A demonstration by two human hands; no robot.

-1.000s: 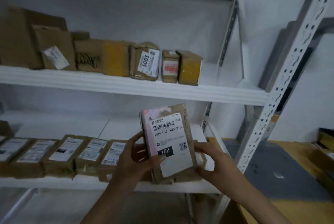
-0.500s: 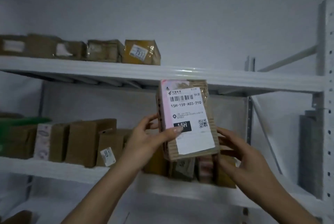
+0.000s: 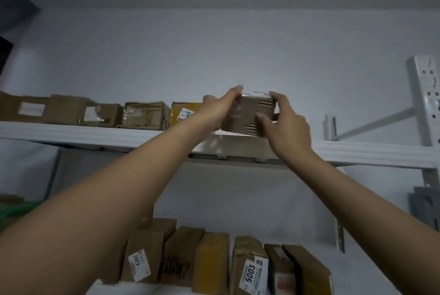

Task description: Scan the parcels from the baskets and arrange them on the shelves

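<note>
— Cardboard, small, stiff, probably light. Where's the parcel (image 3: 247, 116)?
— At the top shelf's (image 3: 95, 133) front edge, right of its row of boxes (image 3: 145, 114). Both the left hand (image 3: 217, 110) and right hand (image 3: 287, 125) clasp its ends, fingers (image 3: 273, 97) curled round it.
— Set down?
— Can't tell; the hands hide its base. Hold the short ends; they shouldn't crush.
— Baskets?
— None visible; below the top shelf, more cartons (image 3: 212, 261) stand.

The parcel (image 3: 245, 113) is showing matt brown cardboard with exposed corrugated ribbing, and glossy clear tape is glinting along its top edge. The top shelf (image 3: 71, 133) and the perforated upright (image 3: 426, 94) are looking like smooth white-painted metal. Lower cardboard boxes (image 3: 147, 247) are wearing paper labels (image 3: 252, 273).
</note>
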